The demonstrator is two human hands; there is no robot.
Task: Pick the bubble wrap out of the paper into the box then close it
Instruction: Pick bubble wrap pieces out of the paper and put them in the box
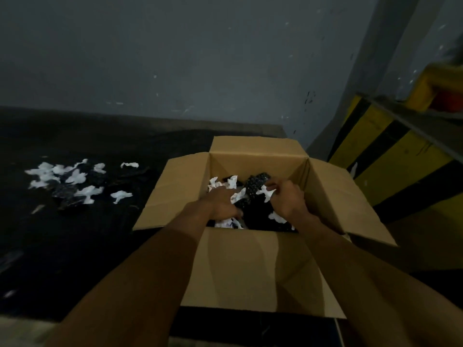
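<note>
both bare forearms reach forward, converging slightly — the left hand lies palm down, fingers stretched ahead; the right hand is knuckles up, its fingers curled, pinching a white paper scrap.

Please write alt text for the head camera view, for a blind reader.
A left hand and a right hand reach into an open cardboard box of black bubble wrap and crumpled white paper; the right hand pinches a paper piece. More paper scraps lie on the dark floor at left.
</note>
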